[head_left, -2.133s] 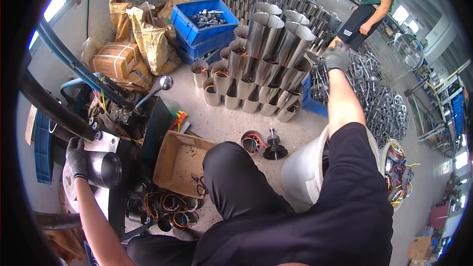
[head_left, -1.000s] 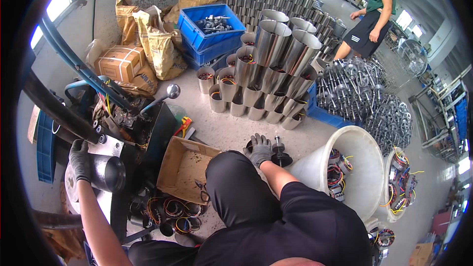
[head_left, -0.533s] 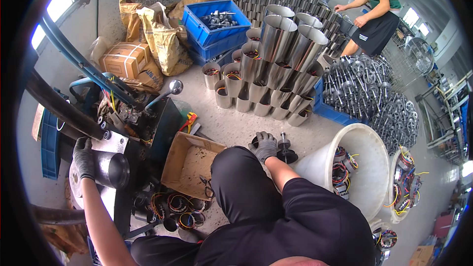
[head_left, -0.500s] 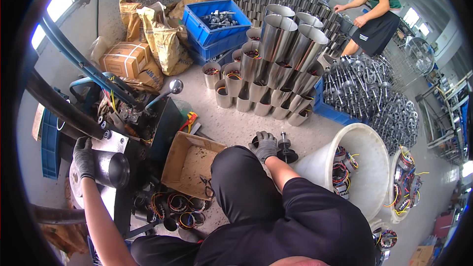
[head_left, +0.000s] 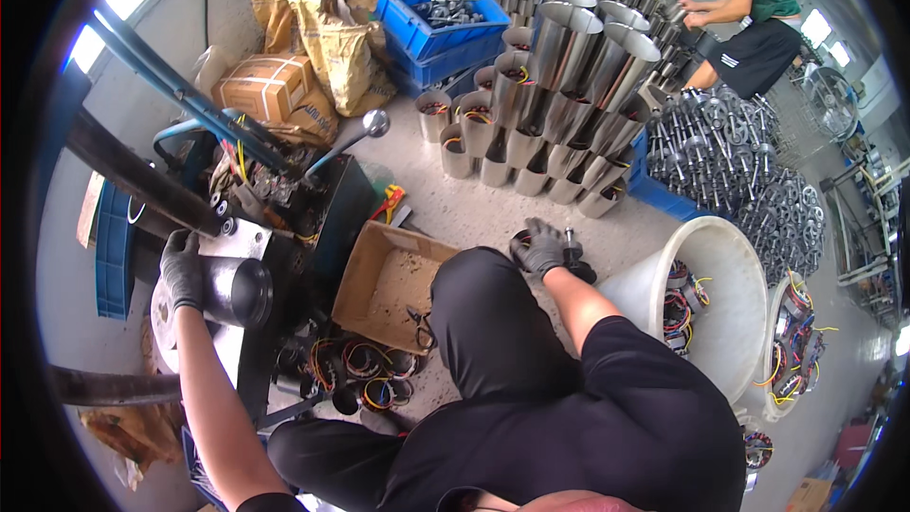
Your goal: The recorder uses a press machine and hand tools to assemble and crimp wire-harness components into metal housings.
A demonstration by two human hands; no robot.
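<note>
My left hand (head_left: 183, 271), in a grey glove, lies over the back end of a shiny metal cylinder (head_left: 237, 292). The cylinder lies sideways on the machine's pale metal plate (head_left: 245, 241), its round end toward the right. The left fingers curve over it; their tips are partly hidden. Low over the floor, beyond my right knee, my gloved right hand (head_left: 542, 248) has its fingers closed around a dark round part (head_left: 520, 243), mostly covered by the hand. Just right of it stands an upright metal shaft with dark discs (head_left: 574, 261).
A cardboard box (head_left: 365, 289) sits between the machine and my knee, with wired copper coils (head_left: 365, 365) below it. A white tub (head_left: 621, 289) holding coils is at right. Steel sleeves (head_left: 512, 156) stack ahead, beside piled metal shafts (head_left: 711, 142). A co-worker (head_left: 754, 14) bends far right.
The whole view has shifted, so the scene sits farther right and slightly higher. My left hand stays at the cylinder. My right hand remains at the dark part beside the shaft.
</note>
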